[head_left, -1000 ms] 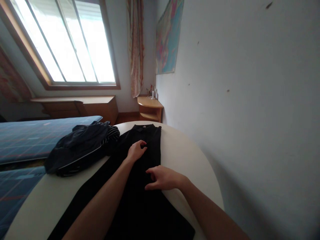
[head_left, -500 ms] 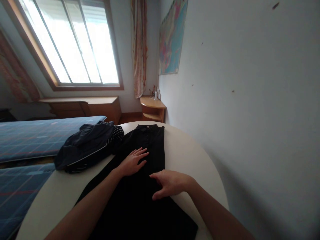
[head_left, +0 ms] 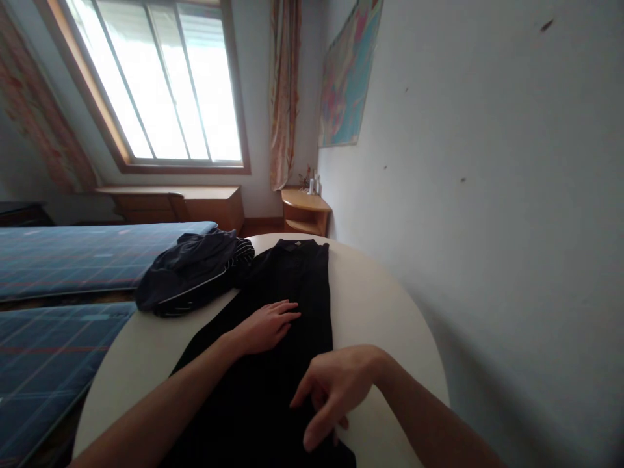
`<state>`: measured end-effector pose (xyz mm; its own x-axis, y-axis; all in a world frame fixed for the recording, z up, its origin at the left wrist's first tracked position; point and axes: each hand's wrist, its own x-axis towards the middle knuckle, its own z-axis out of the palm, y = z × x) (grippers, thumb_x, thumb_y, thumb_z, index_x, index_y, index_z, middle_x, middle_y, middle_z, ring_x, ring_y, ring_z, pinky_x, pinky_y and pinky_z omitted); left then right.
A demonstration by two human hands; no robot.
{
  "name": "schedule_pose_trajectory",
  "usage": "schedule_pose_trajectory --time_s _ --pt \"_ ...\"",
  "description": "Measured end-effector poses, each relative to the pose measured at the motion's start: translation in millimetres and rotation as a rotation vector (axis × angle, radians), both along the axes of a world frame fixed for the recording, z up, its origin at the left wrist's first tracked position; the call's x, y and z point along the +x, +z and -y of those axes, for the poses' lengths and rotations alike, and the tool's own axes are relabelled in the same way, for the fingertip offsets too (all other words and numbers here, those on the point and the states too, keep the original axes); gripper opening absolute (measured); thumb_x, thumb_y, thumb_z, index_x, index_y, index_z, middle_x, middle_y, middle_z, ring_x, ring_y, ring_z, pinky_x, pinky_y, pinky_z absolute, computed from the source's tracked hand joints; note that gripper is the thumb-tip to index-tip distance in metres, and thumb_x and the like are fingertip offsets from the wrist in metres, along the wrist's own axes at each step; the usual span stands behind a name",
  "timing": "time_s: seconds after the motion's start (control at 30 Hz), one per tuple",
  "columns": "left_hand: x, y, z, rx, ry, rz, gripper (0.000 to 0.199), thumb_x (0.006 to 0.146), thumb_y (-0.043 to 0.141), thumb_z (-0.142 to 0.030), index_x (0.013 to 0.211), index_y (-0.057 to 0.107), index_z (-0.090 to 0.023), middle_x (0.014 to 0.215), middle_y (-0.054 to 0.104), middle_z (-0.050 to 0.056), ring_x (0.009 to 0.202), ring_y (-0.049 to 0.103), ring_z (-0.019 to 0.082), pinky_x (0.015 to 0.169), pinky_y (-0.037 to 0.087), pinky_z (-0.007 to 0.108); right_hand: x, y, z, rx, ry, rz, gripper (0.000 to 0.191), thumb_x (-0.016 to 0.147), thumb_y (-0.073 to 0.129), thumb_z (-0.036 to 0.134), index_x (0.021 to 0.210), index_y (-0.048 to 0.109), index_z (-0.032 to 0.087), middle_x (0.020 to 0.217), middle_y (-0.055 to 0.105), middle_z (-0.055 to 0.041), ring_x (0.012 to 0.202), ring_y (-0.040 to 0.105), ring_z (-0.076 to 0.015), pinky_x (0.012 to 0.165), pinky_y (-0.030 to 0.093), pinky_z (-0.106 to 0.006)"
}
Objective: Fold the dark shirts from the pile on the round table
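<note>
The garment (head_left: 305, 279) runs lengthwise away beneath both hands: left hand (head_left: 267, 326) flat, fingers extended; right hand (head_left: 341, 380) nearer its near end, thumb and forefinger parted.

No text, brand or number was legible. On the multicoloured wall map (head_left: 348, 91), any print was too blurred to read; a pale mark (head_left: 298, 243) at the black garment's (head_left: 309, 279) collar (head_left: 286, 244) was too small.
</note>
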<state>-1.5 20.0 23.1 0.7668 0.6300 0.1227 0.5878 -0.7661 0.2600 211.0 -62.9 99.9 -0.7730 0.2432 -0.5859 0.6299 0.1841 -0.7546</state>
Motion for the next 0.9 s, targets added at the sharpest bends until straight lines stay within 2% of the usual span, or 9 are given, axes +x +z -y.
schedule_pose_trajectory --time_s 0.07,0.13,0.23,0.33,0.43,0.53,0.63,0.77,0.9 --pt "-7 7.1 24 -0.076 0.009 -0.037 0.047 0.095 0.047 -0.019 0.142 0.055 -0.023 0.156 0.042 0.008 0.144 0.037 0.028 0.118 0.034 0.046 7 -8.4 -5 -0.069 -0.054 -0.1 0.063 0.083 0.065 0.063 0.121 0.069 0.013 0.066 0.067 0.0016 0.056 0.059 -0.0101 0.058 0.047 -0.019" --pt "-12 14.2 50 -0.15 0.03 -0.059 0.049 0.094 0.051 -0.025 0.143 0.054 -0.023 0.157 0.039 0.009 0.146 0.033 0.032 0.117 0.034 0.05 16 -20.3 -14 0.022 -0.184 -0.211 0.055 0.089 0.058 0.062 0.109 0.073 0.013 0.064 0.064 0.0014 0.052 0.054 -0.0089 0.054 0.044 -0.02" --pt "-12 22.9 82 -0.201 0.011 -0.031 0.048 0.092 0.059 -0.033 0.138 0.058 -0.024 0.155 0.043 0.009 0.147 0.028 0.035 0.117 0.032 0.053 30 -40.7 -33 0.473 -0.527 -0.31 0.045 0.091 0.057 0.055 0.095 0.074 0.014 0.059 0.059 0.0024 0.052 0.049 -0.009 0.05 0.035 -0.021" --pt "-2 27.1 104 -0.207 -0.052 0.056 0.04 0.094 0.057 -0.034 0.133 0.062 -0.027 0.145 0.055 0.005 0.145 0.036 0.03 0.12 0.029 0.051 43 -57.6 -49 0.883 -0.71 -0.252 0.033 0.092 0.058 0.045 0.091 0.073 0.016 0.065 0.061 0.001 0.058 0.051 -0.0113 0.055 0.036 -0.024" --pt "8 26.8 118 -0.223 -0.089 0.087 0.045 0.094 0.058 -0.036 0.139 0.056 -0.029 0.147 0.053 0.005 0.143 0.04 0.028 0.12 0.027 0.052 51 -69.0 -59 1.032 -0.76 -0.118 0.029 0.092 0.056 0.04 0.104 0.072 0.018 0.075 0.067 -0.0006 0.067 0.058 -0.0145 0.065 0.042 -0.026" --pt "16 24.7 128 -0.231 -0.144 0.037 0.059 0.089 0.064 -0.044 0.145 0.048 -0.034 0.158 0.038 0.005 0.148 0.027 0.035 0.12 0.019 0.062 52 -78.2 -65 1.158 -0.789 -0.009 0.035 0.093 0.056 0.04 0.118 0.07 0.019 0.104 0.07 -0.0077 0.095 0.063 -0.0197 0.087 0.046 -0.031" --pt "23 21.5 134 -0.203 -0.167 -0.022 0.07 0.087 0.066 -0.046 0.151 0.039 -0.037 0.163 0.024 0.006 0.15 0.013 0.041 0.116 0.011 0.071 47 -86.7 -69 1.231 -0.768 0.099 0.044 0.096 0.051 0.045 0.131 0.065 0.022 0.135 0.06 -0.0123 0.124 0.052 -0.0256 0.106 0.037 -0.037" --pt "33 16.2 134 -0.191 -0.162 -0.05 0.072 0.09 0.061 -0.049 0.154 0.031 -0.038 0.165 0.017 0.006 0.15 0.008 0.042 0.116 0.009 0.072 42 -93.2 -72 1.203 -0.776 0.257 0.049 0.099 0.046 0.044 0.141 0.056 0.023 0.15 0.048 -0.0123 0.137 0.04 -0.0313 0.111 0.031 -0.047" --pt "41 15.1 134 -0.221 -0.17 -0.041 0.07 0.094 0.052 -0.058 0.156 0.028 -0.037 0.165 0.013 0.007 0.15 0.003 0.043 0.115 0.008 0.073 40 -90.0 -83 1.264 -0.815 0.296 0.041 0.097 0.05 0.041 0.128 0.067 0.022 0.159 0.035 -0.0088 0.143 0.031 -0.0336 0.114 0.026 -0.049"
